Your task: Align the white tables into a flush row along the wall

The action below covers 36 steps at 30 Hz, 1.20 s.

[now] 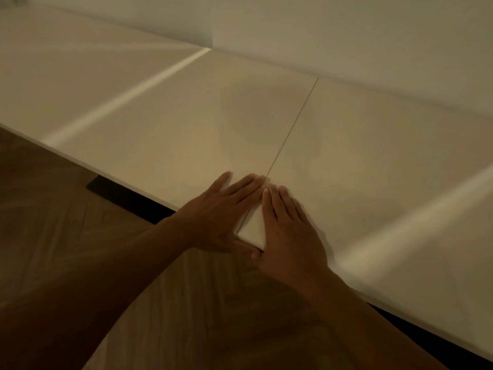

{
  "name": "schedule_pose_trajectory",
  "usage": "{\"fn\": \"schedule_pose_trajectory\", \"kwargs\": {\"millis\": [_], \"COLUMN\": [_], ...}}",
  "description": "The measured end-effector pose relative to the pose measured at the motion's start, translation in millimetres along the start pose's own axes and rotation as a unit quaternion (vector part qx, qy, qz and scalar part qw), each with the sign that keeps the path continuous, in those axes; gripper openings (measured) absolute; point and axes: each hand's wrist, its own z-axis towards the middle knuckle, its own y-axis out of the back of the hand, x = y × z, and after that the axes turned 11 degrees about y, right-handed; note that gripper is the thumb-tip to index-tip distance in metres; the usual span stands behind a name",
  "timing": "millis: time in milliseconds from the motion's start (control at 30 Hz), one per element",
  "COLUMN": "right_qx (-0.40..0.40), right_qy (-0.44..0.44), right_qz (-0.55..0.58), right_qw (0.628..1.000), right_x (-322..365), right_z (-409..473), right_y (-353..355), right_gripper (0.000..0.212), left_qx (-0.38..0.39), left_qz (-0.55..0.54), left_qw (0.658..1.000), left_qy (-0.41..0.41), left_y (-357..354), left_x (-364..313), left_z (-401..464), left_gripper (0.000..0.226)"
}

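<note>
Several white tables stand side by side along the white wall [346,36]. The middle table [186,116] meets the table to its right [373,156] at a thin dark seam [293,124]. My left hand [224,212] lies flat on the middle table's near corner, fingers spread, thumb over the front edge. My right hand [290,231] lies flat on the right table's near corner, just across the seam. The fingertips of both hands nearly touch at the seam. Another white table [80,62] sits at the far left, its joint looking bright and blurred.
Wooden floor [106,263] with a herringbone pattern fills the lower left. A dark table base [120,193] shows under the front edge. A further bright joint [413,217] crosses the tabletops at the right. The scene is dim.
</note>
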Motion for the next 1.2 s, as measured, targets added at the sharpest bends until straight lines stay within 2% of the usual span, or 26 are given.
{"fn": "schedule_pose_trajectory", "kwargs": {"millis": [133, 267, 400, 567, 667, 767, 867, 967, 1200], "right_qx": [-0.001, -0.034, -0.073, -0.007, 0.011, 0.036, 0.036, 0.019, -0.011], "right_qy": [-0.001, -0.025, -0.061, -0.03, -0.045, -0.069, -0.052, -0.022, 0.0], "right_qz": [0.006, 0.014, 0.03, 0.017, 0.009, 0.001, -0.003, 0.006, 0.02], "right_qw": [1.0, 0.999, 0.995, 0.999, 0.999, 0.997, 0.998, 1.0, 1.0], "right_x": [-16.3, -48.8, -68.6, -100.5, -125.0, -153.8, -171.1, -176.1, -185.1], "right_z": [-26.4, -73.7, -96.0, -133.8, -167.9, -210.8, -237.4, -241.3, -247.7], "right_y": [0.7, -1.2, -1.4, 12.9, 25.2, 35.3, 36.4, 31.2, 27.9], "right_gripper": [0.11, 0.101, 0.108, 0.124, 0.121, 0.116, 0.104, 0.099, 0.098], "left_qx": [0.013, -0.018, -0.022, -0.006, 0.027, 0.045, 0.006, -0.012, 0.029], "left_qz": [0.002, 0.026, -0.003, 0.006, 0.016, 0.018, 0.032, 0.046, 0.04], "left_qw": [1.0, 0.997, 0.998, 0.994, 0.992, 0.993, 0.996, 0.996, 0.998], "left_qy": [-0.01, -0.068, -0.064, -0.107, -0.118, -0.108, -0.086, -0.078, -0.044], "left_y": [-0.5, -13.5, -21.5, -10.1, -1.6, -4.9, -12.3, -13.4, -2.3], "left_x": [-20.1, -62.3, -114.7, -129.6, -165.8, -211.4, -238.9, -242.9, -253.7], "left_z": [0.5, 13.5, 41.1, 44.2, 54.6, 66.4, 69.7, 68.0, 62.4], "left_gripper": [0.124, 0.108, 0.115, 0.116, 0.112, 0.107, 0.108, 0.105, 0.107]}}
